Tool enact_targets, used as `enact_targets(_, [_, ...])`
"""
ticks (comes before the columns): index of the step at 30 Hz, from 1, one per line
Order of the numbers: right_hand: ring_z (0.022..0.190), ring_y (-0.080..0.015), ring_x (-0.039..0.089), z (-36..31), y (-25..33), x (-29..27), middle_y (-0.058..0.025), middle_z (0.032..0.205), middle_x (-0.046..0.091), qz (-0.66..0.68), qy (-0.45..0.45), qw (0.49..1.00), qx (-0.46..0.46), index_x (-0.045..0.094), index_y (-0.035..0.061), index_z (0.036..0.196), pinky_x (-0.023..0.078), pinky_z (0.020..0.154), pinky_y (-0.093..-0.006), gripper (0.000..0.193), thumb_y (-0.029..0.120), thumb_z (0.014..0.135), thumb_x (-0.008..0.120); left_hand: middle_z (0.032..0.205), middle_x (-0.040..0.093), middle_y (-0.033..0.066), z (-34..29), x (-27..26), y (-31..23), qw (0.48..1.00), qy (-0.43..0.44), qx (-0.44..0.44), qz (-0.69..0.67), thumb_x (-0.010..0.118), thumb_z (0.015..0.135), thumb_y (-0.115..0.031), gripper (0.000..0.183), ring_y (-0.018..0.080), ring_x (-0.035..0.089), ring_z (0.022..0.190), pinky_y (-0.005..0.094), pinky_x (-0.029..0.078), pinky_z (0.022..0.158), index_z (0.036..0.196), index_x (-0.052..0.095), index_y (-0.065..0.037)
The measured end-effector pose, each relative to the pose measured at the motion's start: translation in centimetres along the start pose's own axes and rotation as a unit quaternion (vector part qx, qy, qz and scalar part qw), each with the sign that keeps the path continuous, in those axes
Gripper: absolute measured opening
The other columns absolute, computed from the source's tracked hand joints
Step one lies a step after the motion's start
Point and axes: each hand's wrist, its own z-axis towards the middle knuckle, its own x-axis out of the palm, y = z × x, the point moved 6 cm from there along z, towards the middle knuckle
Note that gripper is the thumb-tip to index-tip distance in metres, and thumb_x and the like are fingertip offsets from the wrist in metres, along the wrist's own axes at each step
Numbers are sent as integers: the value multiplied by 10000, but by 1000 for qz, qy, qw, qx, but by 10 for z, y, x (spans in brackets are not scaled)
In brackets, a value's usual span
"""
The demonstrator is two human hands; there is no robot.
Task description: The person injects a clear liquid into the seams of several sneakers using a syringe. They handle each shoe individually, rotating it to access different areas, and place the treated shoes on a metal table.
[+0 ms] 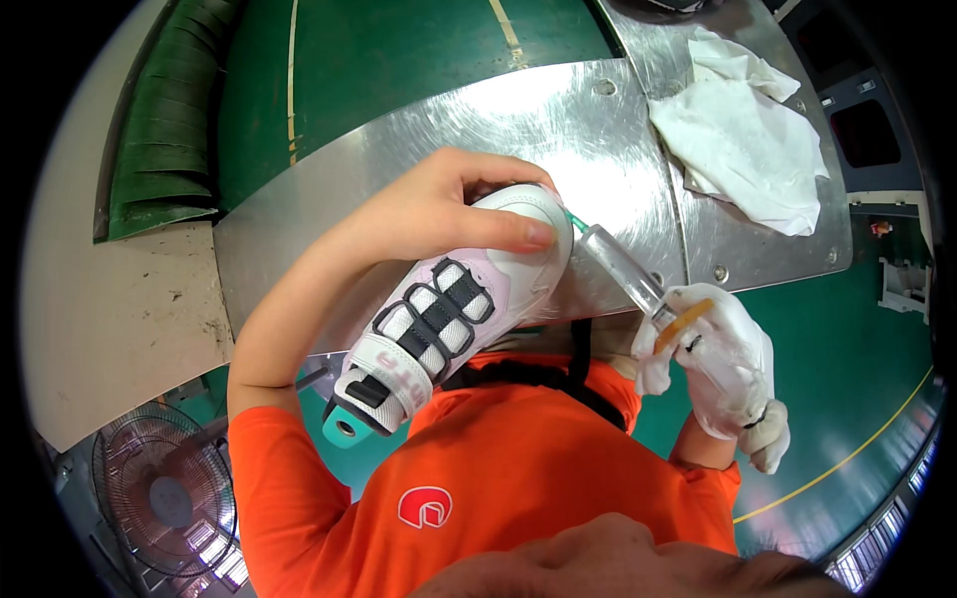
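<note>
Left hand (439, 204), bare, is clamped over the toe end of a shoe (439, 309); thumb lies across the top of the toe, fingers wrap the far side. Shoe is white with pale lilac panels, dark grey lacing and a light ankle strap (391, 374). A teal last (349, 427) protrudes from the ankle opening. Shoe is held tilted, toe to upper right, in front of the person's orange shirt (488, 488) and partly over the near edge of a metal table (588, 130).

Right hand (726, 364), in a white glove, grasps the rear of a clear syringe (623, 267) near its amber flange (684, 326). Green tip (577, 223) points at the toe edge, touching or just beside it; contact cannot be confirmed. Whether the plunger is being pressed cannot be told.

Surroundings: crumpled white cloth (743, 145) on the table's right part; beige board (120, 329) adjoining on the left; fan (164, 493) at lower left.
</note>
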Motion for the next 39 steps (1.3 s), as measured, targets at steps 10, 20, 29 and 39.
enact_targets(10, [513, -276, 574, -10, -16, -19, -280, 800, 624, -48, -14, 997, -53, 520, -108, 1153, 457, 475, -347, 384, 68, 821, 600, 1071, 683, 63, 3, -1, 4, 1000, 6, -9, -19, 740, 794, -150, 397, 138, 616, 1004, 291, 475, 915, 1158, 665, -10])
enact_targets(20, [492, -296, 553, -5, -25, -21, -312, 796, 606, 12, 25, 996, -79, 510, -85, 1139, 470, 450, -371, 347, 43, 822, 574, 1083, 682, 63, 4, -2, 7, 1000, 1, -11, -14, 735, 791, -132, 391, 146, 618, 1014, 297, 474, 922, 1157, 667, -13])
enact_targets(29, [508, -290, 549, 1, -28, -19, -306, 787, 599, 54, 102, 988, -106, 490, -106, 1177, 497, 490, -383, 399, 94, 842, 578, 1102, 681, 64, 2, -3, 9, 1000, -3, 1, -14, 751, 785, -133, 401, 149, 619, 1031, 300, 473, 935, 1160, 668, -16])
enact_targets(39, [914, -262, 625, -2, 24, -17, -229, 1190, 557, 16, -3, 975, -222, 351, -91, 1413, 531, 792, -332, 749, 208, 814, 685, 1028, 682, 69, -36, 10, -32, 994, -67, 61, 62, 811, 743, -199, 440, 163, 627, 974, 309, 490, 895, 1123, 674, -23])
